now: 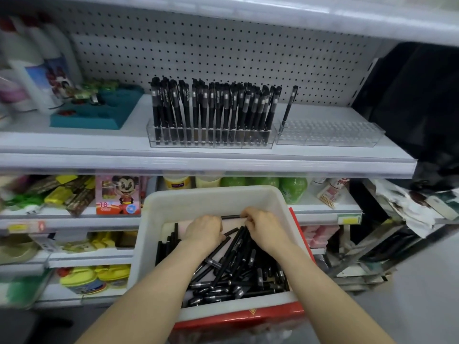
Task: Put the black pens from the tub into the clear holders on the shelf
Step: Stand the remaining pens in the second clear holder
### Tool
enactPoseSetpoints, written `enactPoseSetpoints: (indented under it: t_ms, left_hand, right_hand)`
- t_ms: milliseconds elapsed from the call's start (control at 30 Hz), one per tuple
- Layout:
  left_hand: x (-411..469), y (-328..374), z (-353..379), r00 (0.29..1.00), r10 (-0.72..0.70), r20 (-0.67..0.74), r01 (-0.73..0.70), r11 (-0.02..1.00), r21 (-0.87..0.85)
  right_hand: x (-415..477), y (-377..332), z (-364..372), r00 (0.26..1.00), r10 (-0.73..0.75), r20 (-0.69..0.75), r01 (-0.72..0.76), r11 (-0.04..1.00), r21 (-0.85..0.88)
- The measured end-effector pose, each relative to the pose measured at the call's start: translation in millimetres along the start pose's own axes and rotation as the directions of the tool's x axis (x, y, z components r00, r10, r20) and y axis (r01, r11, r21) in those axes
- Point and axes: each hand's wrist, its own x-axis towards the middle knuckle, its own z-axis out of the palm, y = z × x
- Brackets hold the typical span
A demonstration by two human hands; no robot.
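Shop aisle, white pegboard (198, 50) at the back. Near the white shelf's (99, 145) front edge, the left clear holder (213, 146) is packed with pens. The right clear holder (335, 135) touching it has a single pen (288, 108) at its left end. Down in the white tub (211, 194) of loose pens (238, 269), left hand (203, 232) and right hand (263, 229) each grip an end of one black pen (231, 216) by the far wall.

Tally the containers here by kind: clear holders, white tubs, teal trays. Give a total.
Clear holders: 2 (packed holder, near-empty holder)
White tub: 1
Teal tray: 1
Total: 4
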Motion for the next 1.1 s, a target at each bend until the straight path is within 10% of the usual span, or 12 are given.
enactPoseSetpoints:
  t_ms: [200, 333, 500, 1100]
  left_hand:
    - [-1, 6, 0, 0.999, 0.034, -0.036, -0.029, 0.992, 0.126]
    - [-2, 2, -3, 0.979, -0.024, -0.203, -0.024, 0.973, -0.231]
    - [-5, 7, -20, 0.918, -0.059, -0.393, -0.256, 0.669, -0.698]
    - [-7, 26, -47, 0.932, -0.222, -0.285, -0.308, -0.075, -0.948]
  right_hand:
    - [-2, 0, 0, 1.000, -0.020, -0.004, 0.020, 1.000, 0.005]
    - [-3, 2, 0, 0.998, -0.028, -0.062, 0.031, 0.999, 0.043]
    - [-3, -1, -2, 0.996, -0.035, -0.087, 0.048, 0.988, 0.149]
    - [2, -10, -38, 0.988, 0.130, -0.079, -0.020, 0.623, 0.782]
